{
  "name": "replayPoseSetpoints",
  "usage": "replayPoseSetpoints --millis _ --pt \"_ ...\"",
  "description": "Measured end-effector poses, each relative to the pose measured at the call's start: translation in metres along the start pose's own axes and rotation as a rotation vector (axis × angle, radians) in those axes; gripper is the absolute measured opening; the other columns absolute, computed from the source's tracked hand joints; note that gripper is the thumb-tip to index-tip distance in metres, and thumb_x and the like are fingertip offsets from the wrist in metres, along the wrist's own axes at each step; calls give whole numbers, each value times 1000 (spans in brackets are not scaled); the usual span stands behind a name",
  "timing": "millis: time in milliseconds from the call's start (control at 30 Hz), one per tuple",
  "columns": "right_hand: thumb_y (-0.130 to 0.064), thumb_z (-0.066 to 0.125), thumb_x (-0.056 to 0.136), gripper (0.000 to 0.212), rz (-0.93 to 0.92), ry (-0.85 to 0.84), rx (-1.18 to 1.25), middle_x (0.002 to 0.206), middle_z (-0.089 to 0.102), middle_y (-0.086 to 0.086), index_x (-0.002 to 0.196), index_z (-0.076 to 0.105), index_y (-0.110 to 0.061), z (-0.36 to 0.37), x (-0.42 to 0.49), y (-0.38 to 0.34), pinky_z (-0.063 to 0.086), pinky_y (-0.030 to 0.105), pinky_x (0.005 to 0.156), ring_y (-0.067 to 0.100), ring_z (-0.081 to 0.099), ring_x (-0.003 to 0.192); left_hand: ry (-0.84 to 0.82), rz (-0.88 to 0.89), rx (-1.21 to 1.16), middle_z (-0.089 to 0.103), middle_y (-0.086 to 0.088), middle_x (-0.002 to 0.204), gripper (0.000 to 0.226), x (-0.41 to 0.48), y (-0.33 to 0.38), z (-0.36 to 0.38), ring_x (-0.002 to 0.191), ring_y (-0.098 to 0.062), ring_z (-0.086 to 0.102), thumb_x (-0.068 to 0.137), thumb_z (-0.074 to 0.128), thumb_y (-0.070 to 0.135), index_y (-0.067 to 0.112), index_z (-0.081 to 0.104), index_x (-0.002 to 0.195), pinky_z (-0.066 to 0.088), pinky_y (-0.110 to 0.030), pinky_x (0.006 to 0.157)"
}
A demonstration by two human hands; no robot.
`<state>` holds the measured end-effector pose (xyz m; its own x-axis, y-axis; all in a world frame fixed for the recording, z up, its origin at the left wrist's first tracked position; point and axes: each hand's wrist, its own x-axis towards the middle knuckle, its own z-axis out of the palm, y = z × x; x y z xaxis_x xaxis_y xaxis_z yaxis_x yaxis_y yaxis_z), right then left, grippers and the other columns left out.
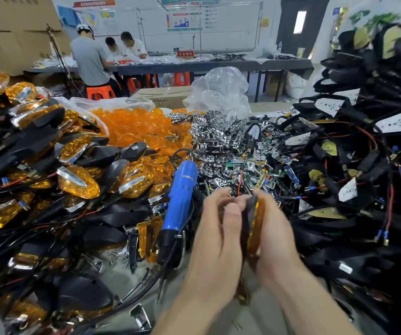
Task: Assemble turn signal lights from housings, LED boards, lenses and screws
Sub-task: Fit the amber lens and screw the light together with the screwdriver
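Observation:
My left hand and my right hand press together around one turn signal light, a black housing with an amber lens on its right side, held edge-on in the lower middle. Both hands grip it; most of the housing is hidden between my palms. A blue electric screwdriver lies on the bench just left of my left hand, tip toward me. Loose amber lenses are heaped at the back centre-left, chrome reflector parts beside them, and black wired housings pile up on the right.
Finished amber-and-black lights with red and black wires fill the left side. A clear plastic bag stands behind the chrome parts. Small screws lie scattered on the bench. Three people work at a far table.

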<state>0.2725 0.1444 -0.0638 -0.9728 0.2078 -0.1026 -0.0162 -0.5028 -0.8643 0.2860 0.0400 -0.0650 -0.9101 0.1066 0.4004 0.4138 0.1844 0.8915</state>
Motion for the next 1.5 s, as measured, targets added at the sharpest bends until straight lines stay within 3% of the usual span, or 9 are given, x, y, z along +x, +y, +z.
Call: replayPoseSetpoints --millis 133,333,533,700,833,967,1133,1367,1500 --pt "-53 43 99 54 107 -101 298 56 47 -3 59 58 -21 -22 -1 -38 39 24 39 12 43 42 8 -84 79 61 18 101 20 4 -10 -14 94 -7 64 101 37 48 43 50 115 52 -33 83" --pt "-47 42 102 50 26 -90 419 64 48 -4 60 56 -21 -39 0 -46 38 22 38 10 42 43 -179 -44 382 64 14 85 13 1 -15 -13 73 -7 61 102 44 31 43 49 102 50 -32 67" --pt "-42 39 102 52 -31 -64 358 63 48 -2 57 55 -20 -38 3 -43 38 24 37 13 42 42 -316 137 629 57 17 105 16 -4 -14 -10 99 -3 51 103 39 37 34 53 111 47 -31 84" --pt "-40 40 99 50 -47 -96 385 61 46 -3 55 53 -21 -42 4 -49 36 23 35 13 40 39 -482 266 743 54 15 107 33 -9 -9 1 102 -10 43 101 31 48 32 57 115 38 -29 95" --pt "-40 40 97 49 66 -318 378 57 43 -3 53 52 -21 -48 -1 -54 36 22 33 11 39 36 -654 212 697 51 13 115 27 -7 -14 2 110 -11 40 101 44 44 35 57 121 34 -31 97" --pt "-43 40 97 53 170 -525 367 55 47 -4 52 56 -21 -47 -5 -53 35 21 32 10 43 34 -696 250 827 45 13 125 53 -10 -15 8 117 -13 38 87 40 63 41 48 136 32 -31 102" --pt "-41 50 91 46 207 -500 323 54 44 -2 50 53 -20 -39 -6 -51 33 21 31 12 42 33 -621 442 1088 64 11 95 43 -19 -11 23 85 -12 63 72 66 64 38 72 106 51 -20 73" --pt "-42 40 95 53 208 -504 365 53 46 -3 49 54 -21 -41 -5 -55 33 21 30 12 24 37 -694 369 1230 67 12 86 48 -19 0 31 76 -7 64 80 30 31 31 75 94 49 -17 62" --pt "-42 43 95 52 200 -530 385 53 47 -3 49 57 -21 -43 -5 -54 32 22 30 10 36 33 -753 567 1238 55 -8 128 68 -10 -6 32 114 -26 53 85 3 22 11 48 135 49 -37 89"
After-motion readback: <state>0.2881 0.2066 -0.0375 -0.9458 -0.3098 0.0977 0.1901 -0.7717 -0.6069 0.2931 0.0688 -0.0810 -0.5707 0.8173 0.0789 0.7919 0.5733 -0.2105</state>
